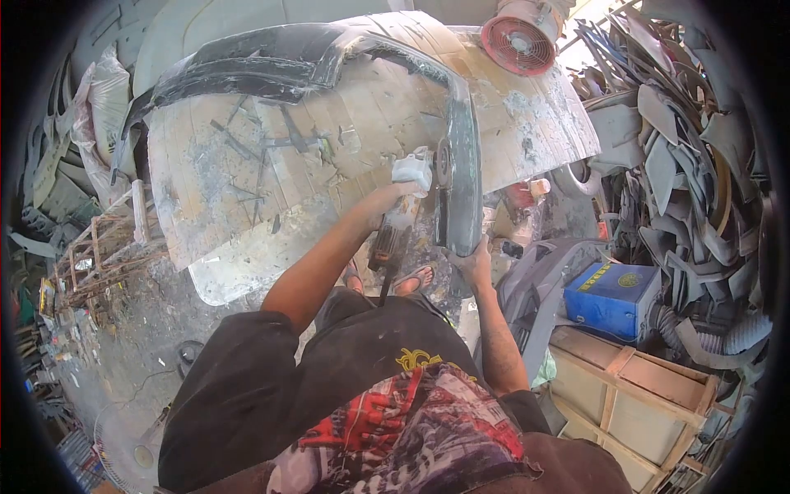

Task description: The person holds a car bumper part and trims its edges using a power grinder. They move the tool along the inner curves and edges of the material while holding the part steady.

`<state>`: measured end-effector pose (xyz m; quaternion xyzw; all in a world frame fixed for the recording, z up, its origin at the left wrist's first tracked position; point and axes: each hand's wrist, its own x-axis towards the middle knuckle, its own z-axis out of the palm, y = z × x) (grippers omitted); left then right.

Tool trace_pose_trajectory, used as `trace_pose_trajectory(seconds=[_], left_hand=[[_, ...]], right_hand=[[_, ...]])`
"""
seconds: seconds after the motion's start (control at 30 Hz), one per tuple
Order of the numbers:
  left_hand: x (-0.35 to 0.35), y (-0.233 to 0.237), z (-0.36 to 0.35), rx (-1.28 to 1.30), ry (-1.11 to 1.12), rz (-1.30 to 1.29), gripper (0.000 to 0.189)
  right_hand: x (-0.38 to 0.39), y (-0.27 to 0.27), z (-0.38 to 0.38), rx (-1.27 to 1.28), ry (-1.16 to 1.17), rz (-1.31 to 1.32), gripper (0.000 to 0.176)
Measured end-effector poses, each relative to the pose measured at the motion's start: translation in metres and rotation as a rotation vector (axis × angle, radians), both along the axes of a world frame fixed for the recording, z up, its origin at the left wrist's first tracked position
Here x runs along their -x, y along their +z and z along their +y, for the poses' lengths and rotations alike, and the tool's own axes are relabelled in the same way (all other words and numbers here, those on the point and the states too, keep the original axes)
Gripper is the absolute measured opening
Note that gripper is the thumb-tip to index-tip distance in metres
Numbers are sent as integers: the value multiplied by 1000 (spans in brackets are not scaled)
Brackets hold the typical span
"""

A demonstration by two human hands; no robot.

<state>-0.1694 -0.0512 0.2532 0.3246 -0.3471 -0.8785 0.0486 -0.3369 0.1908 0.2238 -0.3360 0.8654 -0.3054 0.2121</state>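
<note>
A long dark car bumper [466, 156], scuffed and dusty, lies over the cardboard-covered work surface, its near end pointing toward me. My left hand [398, 196] is wrapped around an angle grinder [390, 237], near its head, which has a white covering. The grinder's round disc [443, 161] sits edge-on against the left side of the bumper's near arm; whether it spins cannot be made out. Below, my right hand [475, 267] grips the bumper's near tip, with part of the fingers hidden behind it. A dark cord hangs from the grinder's rear.
The cardboard [527, 132] carries dust and dark scraps. A red round fan [518, 43] stands at its far right. To my right are a blue box [611, 298], a wooden crate [609, 362] and a dark moulded panel [535, 284]. Piled panels [671, 148] line the right side.
</note>
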Motion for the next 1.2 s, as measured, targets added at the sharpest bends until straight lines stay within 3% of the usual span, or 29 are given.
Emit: trace_pose_trajectory(seconds=[0.63,0.9,1.2], left_hand=[[-16,-4,0,64,-91,-29,35],[-12,-11,0,-22,10,-28,33],[-3,-4,-2,-86,-24,42,31]], right_hand=[[-1,9,-1,7,7,-8,85],[0,2,2,25,13,9,85],[2,-8,3,5,16,72,85]])
